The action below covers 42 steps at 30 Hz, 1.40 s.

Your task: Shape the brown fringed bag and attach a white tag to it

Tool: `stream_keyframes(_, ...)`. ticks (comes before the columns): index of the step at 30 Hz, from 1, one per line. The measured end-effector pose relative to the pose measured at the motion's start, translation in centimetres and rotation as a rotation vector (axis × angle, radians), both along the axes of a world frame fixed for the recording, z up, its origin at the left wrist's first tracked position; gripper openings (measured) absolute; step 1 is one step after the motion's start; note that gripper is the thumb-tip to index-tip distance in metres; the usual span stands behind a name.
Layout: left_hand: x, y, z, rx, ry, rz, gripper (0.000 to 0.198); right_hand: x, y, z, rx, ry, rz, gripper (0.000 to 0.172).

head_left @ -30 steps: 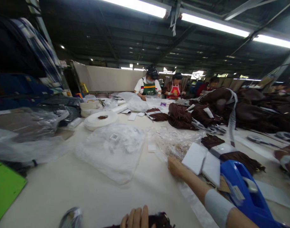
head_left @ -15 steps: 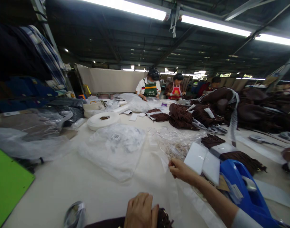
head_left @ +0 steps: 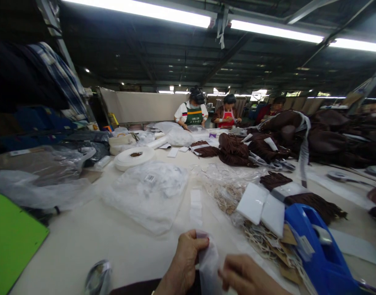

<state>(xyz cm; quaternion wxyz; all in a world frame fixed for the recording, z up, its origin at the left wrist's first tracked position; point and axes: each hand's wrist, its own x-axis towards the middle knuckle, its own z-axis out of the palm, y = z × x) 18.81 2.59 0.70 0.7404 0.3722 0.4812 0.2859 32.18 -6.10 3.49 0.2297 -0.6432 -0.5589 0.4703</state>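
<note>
At the bottom middle, my left hand (head_left: 186, 256) is closed, pinching a white, thin, translucent strip (head_left: 208, 258) between thumb and fingers. The strip hangs down over a dark brown piece (head_left: 138, 287), which is partly cut off by the lower edge of the view. Just right of the strip is my right hand (head_left: 249, 272), its fingers bent and blurred by motion. Whether it touches the strip or holds anything I cannot tell. Small white slips (head_left: 195, 207) lie on the table ahead of my left hand.
A clear plastic bag (head_left: 147, 192) and a white roll (head_left: 135, 157) lie ahead-left. To the right are a blue tape dispenser (head_left: 317, 246), corded tags (head_left: 267, 246), white packets (head_left: 261, 207) and brown fringed bundles (head_left: 311, 200). A tape roll (head_left: 98, 278) lies lower left. Co-workers (head_left: 192, 112) stand across the table.
My right hand has come back from the tags toward my left hand. My left hand has lifted off the brown piece and now grips the translucent strip. White slips ahead are uncovered.
</note>
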Motion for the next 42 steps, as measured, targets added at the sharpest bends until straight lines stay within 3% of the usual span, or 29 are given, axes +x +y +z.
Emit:
stream_keyframes(3,0.0,-1.0,0.9,0.073,-0.037,-0.047,0.038,0.5,3.2,-0.3,-0.109,0.415,-0.251,0.055)
stream_keyframes(6,-0.1,-1.7,1.9,0.151,-0.055,-0.138,0.031,-0.8,6.4,-1.2,-0.143,0.859,-0.387,0.038)
stream_keyframes(9,-2.2,-1.4,3.1,0.245,-0.022,-0.211,0.025,-1.8,7.7,-1.6,-0.057,0.99,-0.539,0.017)
stream_keyframes(11,-5.2,-0.7,4.0,0.374,0.1,-0.258,0.027,-1.3,7.4,-1.3,-0.045,0.995,-0.58,0.015)
stream_keyframes(13,-8.4,-0.1,4.5,0.547,0.402,-0.393,0.034,0.1,6.4,-0.5,-0.012,0.976,-0.61,0.017)
stream_keyframes(15,-11.0,0.3,4.5,0.519,0.655,-0.555,0.049,2.0,5.0,0.5,0.047,0.92,-0.625,0.022)
stream_keyframes(17,-12.2,0.6,4.0,0.462,0.771,-0.696,0.062,3.7,3.4,1.6,0.112,0.85,-0.641,0.026)
stream_keyframes(20,-12.0,1.3,3.2,0.478,0.794,-0.873,0.065,5.5,1.2,3.0,0.173,0.771,-0.723,0.033)
stream_keyframes(24,-10.7,2.6,3.2,0.399,0.746,-1.076,0.054,7.1,-1.2,3.9,0.253,0.614,-0.818,0.037)
stream_keyframes(30,-9.8,2.5,3.8,0.369,0.797,-1.149,0.055,8.7,-5.0,6.6,0.575,0.304,-0.847,0.057)
stream_keyframes(33,-10.1,1.4,3.7,0.253,0.754,-1.197,0.047,8.5,-5.0,7.5,0.63,0.194,-0.763,0.056)
stream_keyframes(36,-10.8,0.1,3.7,0.209,0.679,-1.137,0.044,6.7,-3.2,5.4,0.529,0.113,-0.531,0.043)
stream_keyframes(39,-11.5,-1.1,4.3,0.269,0.671,-1.103,0.038,3.4,-0.6,0.4,0.433,0.059,-0.272,0.033)
stream_keyframes(42,-11.9,-2.1,5.2,0.263,0.729,-1.073,0.029,-0.3,1.5,-4.7,0.36,0.096,-0.08,0.033)
